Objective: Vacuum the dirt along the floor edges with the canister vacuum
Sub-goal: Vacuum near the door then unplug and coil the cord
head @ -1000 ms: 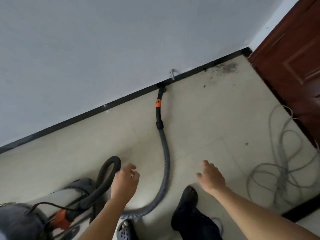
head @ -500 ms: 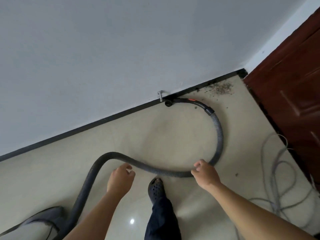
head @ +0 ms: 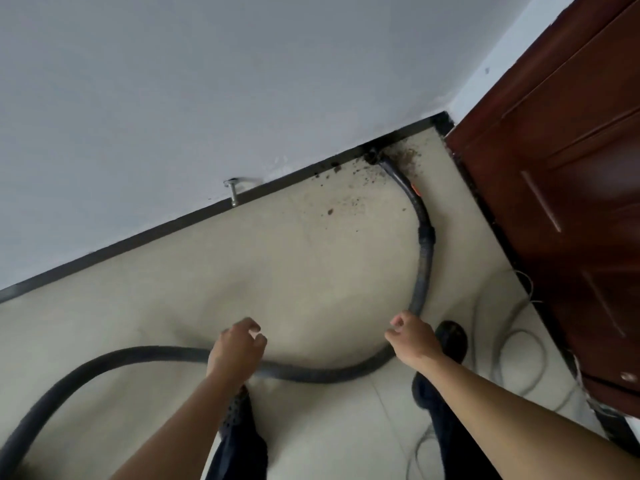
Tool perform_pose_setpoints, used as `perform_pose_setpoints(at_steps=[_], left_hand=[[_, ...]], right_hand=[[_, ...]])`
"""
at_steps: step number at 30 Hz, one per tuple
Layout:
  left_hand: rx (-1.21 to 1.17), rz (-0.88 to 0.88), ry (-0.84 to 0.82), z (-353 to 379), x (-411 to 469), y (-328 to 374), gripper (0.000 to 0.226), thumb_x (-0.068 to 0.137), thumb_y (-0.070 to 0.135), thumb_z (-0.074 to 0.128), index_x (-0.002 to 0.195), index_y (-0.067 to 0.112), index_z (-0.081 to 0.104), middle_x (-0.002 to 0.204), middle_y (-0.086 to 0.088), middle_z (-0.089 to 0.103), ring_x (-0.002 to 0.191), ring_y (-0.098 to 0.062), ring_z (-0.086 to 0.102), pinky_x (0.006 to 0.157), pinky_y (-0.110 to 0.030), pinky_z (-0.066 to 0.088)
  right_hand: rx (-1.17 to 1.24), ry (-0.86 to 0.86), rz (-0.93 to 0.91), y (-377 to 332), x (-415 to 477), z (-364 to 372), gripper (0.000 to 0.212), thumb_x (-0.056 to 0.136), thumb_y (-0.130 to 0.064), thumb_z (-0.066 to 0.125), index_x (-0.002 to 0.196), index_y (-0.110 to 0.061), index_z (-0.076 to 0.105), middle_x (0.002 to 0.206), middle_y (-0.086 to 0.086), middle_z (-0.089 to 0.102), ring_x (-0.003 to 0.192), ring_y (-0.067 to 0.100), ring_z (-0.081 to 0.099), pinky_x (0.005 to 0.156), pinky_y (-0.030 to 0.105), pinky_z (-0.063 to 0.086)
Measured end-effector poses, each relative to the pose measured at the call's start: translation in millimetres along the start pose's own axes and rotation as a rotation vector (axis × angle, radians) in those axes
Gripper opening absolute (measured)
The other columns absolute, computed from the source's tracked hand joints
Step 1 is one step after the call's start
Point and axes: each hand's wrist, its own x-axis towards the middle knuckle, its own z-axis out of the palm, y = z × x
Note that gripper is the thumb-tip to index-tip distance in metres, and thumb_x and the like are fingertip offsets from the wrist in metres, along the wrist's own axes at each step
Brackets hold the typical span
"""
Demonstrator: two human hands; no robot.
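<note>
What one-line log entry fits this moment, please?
black vacuum nozzle: in brown dirt at black baseboard corner | left hand: loosely curled over dark ribbed hose | right hand: grip on hose unclear

No text, label, brand, number or sign can be read, whether on the vacuum hose [head: 425, 270], the door [head: 554, 168] or the wall [head: 207, 81].
</note>
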Motion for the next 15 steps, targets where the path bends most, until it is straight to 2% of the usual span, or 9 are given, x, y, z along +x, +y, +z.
perform_pose_setpoints(at_steps=[2,6,10,15], left_hand=[[-0.016,-0.030,0.018,35.2,20.2,43.6,0.022,0.085,0.020,0.053,0.103,0.019,0.066,0.096,-0.010,0.070,0.089,-0.030,0.063,0.078,-0.034,0.051],[-0.042,0.026,0.003,120.9,55.4,130.7,0.023,0.086,0.020,0.054,0.104,0.016,0.067,0.087,-0.010,0.071,0.083,-0.028,0.063,0.076,-0.035,0.052],[-0.042,0.087,-0.051,207.5,98.4,198.6,0.025,0.087,0.024,0.052,0.108,0.021,0.066,0.095,-0.007,0.071,0.085,-0.026,0.064,0.076,-0.034,0.054],[-0.010,0.183,-0.093,295.8,171.8,244.7,0.026,0.089,0.026,0.052,0.111,0.022,0.064,0.103,-0.005,0.070,0.096,-0.025,0.063,0.084,-0.037,0.053]], right_hand=[[-0.014,-0.009,-0.005,26.3,38.2,-28.6,0.020,0.092,-0.024,0.054,0.109,-0.013,0.057,0.109,0.007,0.065,0.099,0.028,0.059,0.078,0.031,0.045],[-0.032,0.036,-0.007,77.0,119.1,-86.5,0.018,0.092,-0.028,0.056,0.107,-0.017,0.059,0.109,0.005,0.067,0.101,0.027,0.061,0.080,0.030,0.046],[-0.047,0.081,0.016,120.3,207.0,-125.4,0.009,0.092,-0.026,0.057,0.095,-0.019,0.054,0.108,0.006,0.066,0.101,0.027,0.060,0.080,0.030,0.046],[-0.060,0.171,0.021,149.8,319.0,-139.1,0.009,0.093,-0.025,0.057,0.096,-0.017,0.053,0.109,0.008,0.062,0.091,0.026,0.054,0.073,0.027,0.039]])
